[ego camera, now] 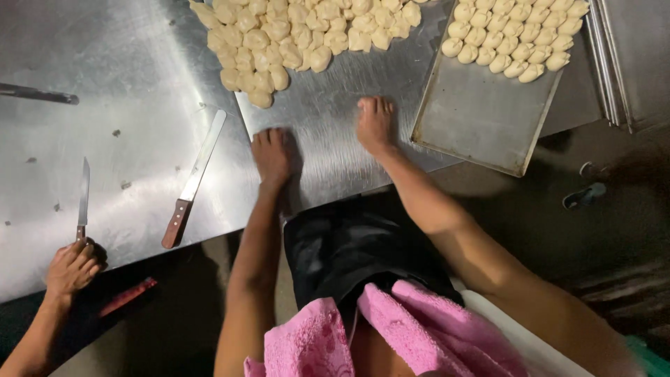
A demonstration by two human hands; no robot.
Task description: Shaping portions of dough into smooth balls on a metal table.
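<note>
My left hand (271, 155) lies flat, palm down, on the steel table (139, 84) just below a heap of pale dough pieces (300, 35). My right hand (375, 124) also presses palm down on the steel, fingers together, left of a metal baking tray (481, 119). Whether a dough piece lies under either palm is hidden. Shaped dough pieces (513, 38) sit in rows at the tray's far end.
A long wooden-handled knife (193, 180) lies left of my left hand. Another person's hand (71, 269) holds a smaller knife (83, 202) at the table's near-left edge. Stacked trays (611, 63) stand at the right. A pink towel (391, 331) hangs at my waist.
</note>
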